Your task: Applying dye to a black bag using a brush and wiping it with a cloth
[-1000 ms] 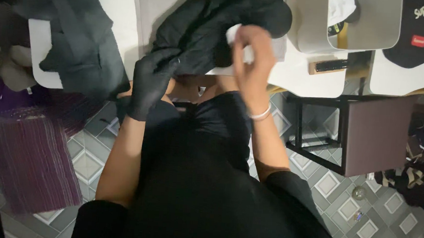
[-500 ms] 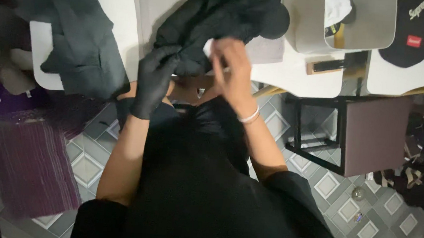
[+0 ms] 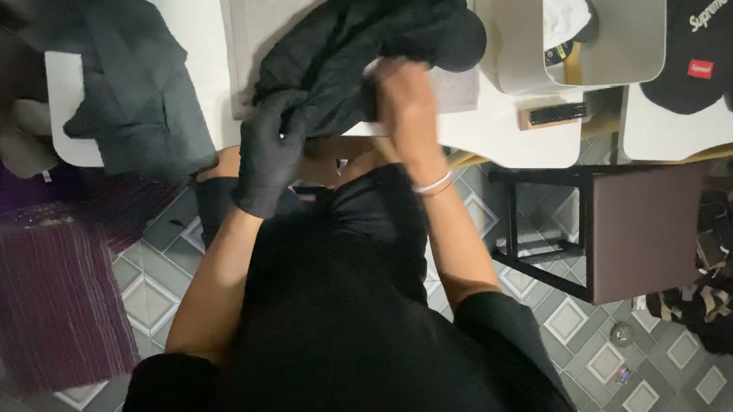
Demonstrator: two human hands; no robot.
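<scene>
A crumpled black garment lies on a grey towel at the near edge of a white table. My left hand, in a black glove, grips the garment's near left part. My right hand is bare with a white band on the wrist, and it clutches the garment's near right edge, fingers curled into the cloth. Both hands sit at the table's front edge, close together.
A dark grey garment hangs over the table's left end. A grey bin holds white cloth at the back right, a dark brush beside it. A brown stool stands to the right. Purple fabric lies on the tiled floor left.
My right hand has moved left and down along the black garment toward my gloved left hand, and the white bit by its fingers is no longer showing.
</scene>
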